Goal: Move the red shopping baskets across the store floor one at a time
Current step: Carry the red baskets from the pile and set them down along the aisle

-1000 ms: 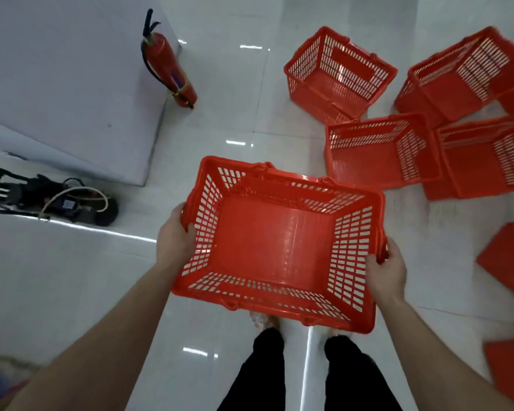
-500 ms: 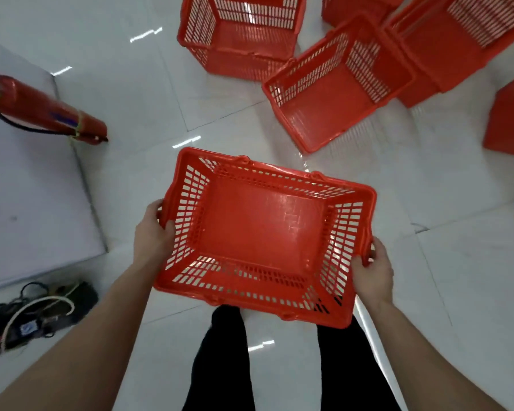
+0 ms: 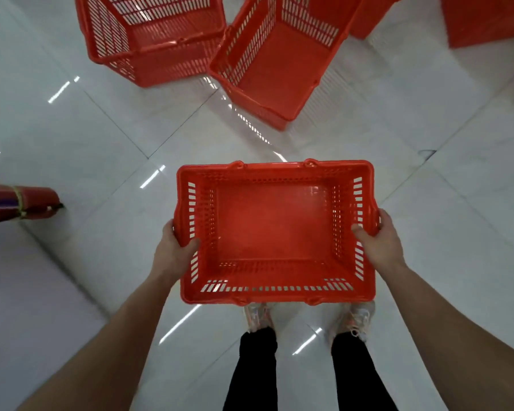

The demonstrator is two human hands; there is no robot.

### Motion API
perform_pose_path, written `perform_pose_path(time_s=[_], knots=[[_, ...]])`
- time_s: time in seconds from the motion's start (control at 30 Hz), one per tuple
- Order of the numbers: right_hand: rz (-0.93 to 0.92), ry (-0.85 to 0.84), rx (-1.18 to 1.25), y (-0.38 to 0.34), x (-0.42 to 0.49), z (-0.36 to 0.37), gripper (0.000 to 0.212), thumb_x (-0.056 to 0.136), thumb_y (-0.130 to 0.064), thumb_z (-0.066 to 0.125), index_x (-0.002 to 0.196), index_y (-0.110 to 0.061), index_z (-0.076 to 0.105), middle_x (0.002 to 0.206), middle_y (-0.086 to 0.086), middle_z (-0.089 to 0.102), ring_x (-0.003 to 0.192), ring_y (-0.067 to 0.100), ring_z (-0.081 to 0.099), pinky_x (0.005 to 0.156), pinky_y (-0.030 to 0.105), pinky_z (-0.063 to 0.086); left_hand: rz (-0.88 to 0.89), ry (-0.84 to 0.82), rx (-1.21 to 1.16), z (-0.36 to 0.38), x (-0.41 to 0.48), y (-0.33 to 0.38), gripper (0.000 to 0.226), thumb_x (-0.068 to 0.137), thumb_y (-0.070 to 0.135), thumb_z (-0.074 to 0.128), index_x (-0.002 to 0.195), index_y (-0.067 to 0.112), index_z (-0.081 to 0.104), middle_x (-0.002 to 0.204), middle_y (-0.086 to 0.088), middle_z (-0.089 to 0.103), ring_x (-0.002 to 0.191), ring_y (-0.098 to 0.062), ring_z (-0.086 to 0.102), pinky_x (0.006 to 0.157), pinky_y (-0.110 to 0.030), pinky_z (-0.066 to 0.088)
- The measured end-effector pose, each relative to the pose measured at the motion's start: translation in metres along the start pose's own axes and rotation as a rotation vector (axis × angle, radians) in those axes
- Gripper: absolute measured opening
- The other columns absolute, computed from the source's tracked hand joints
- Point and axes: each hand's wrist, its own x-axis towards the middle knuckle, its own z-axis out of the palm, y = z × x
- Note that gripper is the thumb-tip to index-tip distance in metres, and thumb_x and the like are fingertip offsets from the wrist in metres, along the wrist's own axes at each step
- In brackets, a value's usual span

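Note:
I hold an empty red shopping basket [image 3: 275, 229] level in front of me, above the white tiled floor, seen from straight above. My left hand [image 3: 177, 247] grips its left short rim, thumb inside the wall. My right hand [image 3: 377, 241] grips the right short rim the same way. Two more red baskets stand on the floor ahead: one at the upper left [image 3: 152, 37], one tilted at the upper middle [image 3: 279, 57]. Parts of further red baskets [image 3: 484, 19] show at the top right edge.
A red fire extinguisher [image 3: 21, 203] lies against a pale raised platform [image 3: 27, 307] at the left. My legs and shoes [image 3: 353, 318] stand just below the held basket. Glossy white floor tiles [image 3: 442, 203] spread to the right.
The view has turned and tipped further down; the held basket now lies square under me. The floor baskets have slid toward the top edge, and the fire extinguisher toward the left edge.

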Motion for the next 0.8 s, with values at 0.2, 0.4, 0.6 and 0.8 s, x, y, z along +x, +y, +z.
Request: perform_pose_path(time_s=[0.2, 0.4, 0.6, 0.8], knots=[[0.006, -0.066, -0.281, 0.026, 0.012, -0.002, 0.077, 0.089, -0.038, 0.071, 0.152, -0.011, 0.036, 0.144, 0.019, 0.048, 0.130, 0.038, 0.051, 0.105, 0.048, 0.044, 0.125, 0.061, 0.316, 0.030, 0.000, 0.010, 0.087, 0.082, 0.053, 0.068, 0.153, 0.024, 0.026, 0.151, -0.008, 0.041, 0.129, -0.027, 0.048, 0.101, -0.053, 0.044], [0.020, -0.075, -0.380, 0.041, -0.034, -0.104, 0.075, 0.086, -0.044, 0.071, 0.150, -0.016, 0.042, 0.146, 0.015, 0.045, 0.132, 0.035, 0.045, 0.104, 0.046, 0.044, 0.326, -0.107, 0.505, 0.081, -0.079, 0.116, 0.083, 0.084, 0.054, 0.064, 0.152, 0.021, 0.031, 0.148, -0.007, 0.044, 0.130, -0.030, 0.048, 0.104, -0.053, 0.043], [0.059, -0.003, -0.460, 0.059, -0.091, -0.291, 0.073, 0.089, -0.049, 0.064, 0.151, -0.021, 0.038, 0.151, 0.010, 0.038, 0.133, 0.033, 0.041, 0.101, 0.043, 0.042, 0.604, -0.176, 0.683, 0.154, -0.214, 0.283, 0.083, 0.083, 0.052, 0.069, 0.150, 0.013, 0.038, 0.150, -0.011, 0.043, 0.138, -0.027, 0.039, 0.112, -0.040, 0.033], [0.122, 0.106, -0.477, 0.078, -0.146, -0.483, 0.075, 0.089, -0.053, 0.061, 0.153, -0.023, 0.034, 0.150, 0.007, 0.037, 0.133, 0.030, 0.039, 0.098, 0.042, 0.041, 0.771, -0.213, 0.657, 0.217, -0.363, 0.434, 0.077, 0.084, 0.046, 0.071, 0.147, 0.013, 0.043, 0.149, -0.009, 0.043, 0.134, -0.026, 0.043, 0.109, -0.032, 0.033]])
